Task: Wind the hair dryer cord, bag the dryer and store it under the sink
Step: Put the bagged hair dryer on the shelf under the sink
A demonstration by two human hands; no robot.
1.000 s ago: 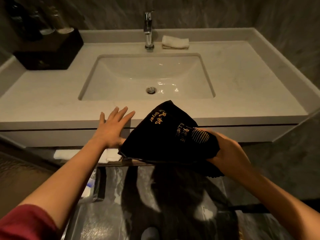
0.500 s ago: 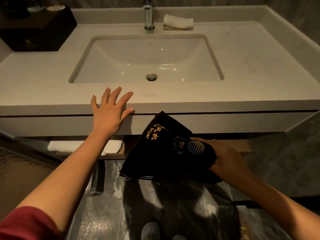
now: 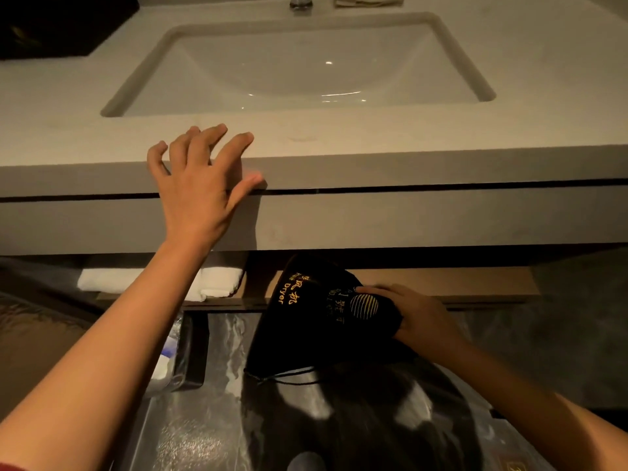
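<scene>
Lowered: dryer bag [image 3: 316,321] now below tabletop [image 3: 373,147] edge | right hand [image 3: 418,314] clutching it, shelf [image 3: 441,283] just beyond | left hand [image 3: 197,185] spread, bracing

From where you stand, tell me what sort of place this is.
Most likely a hotel bathroom. A stone vanity holds an undermount sink, folded white towels lie on the shelf below, and the right hand holds a black drawstring bag embroidered "Hair Dryer".

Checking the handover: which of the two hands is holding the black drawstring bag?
The right hand grips the black drawstring bag near the wooden shelf; the left hand rests spread and empty on the pale countertop's front edge.
</scene>
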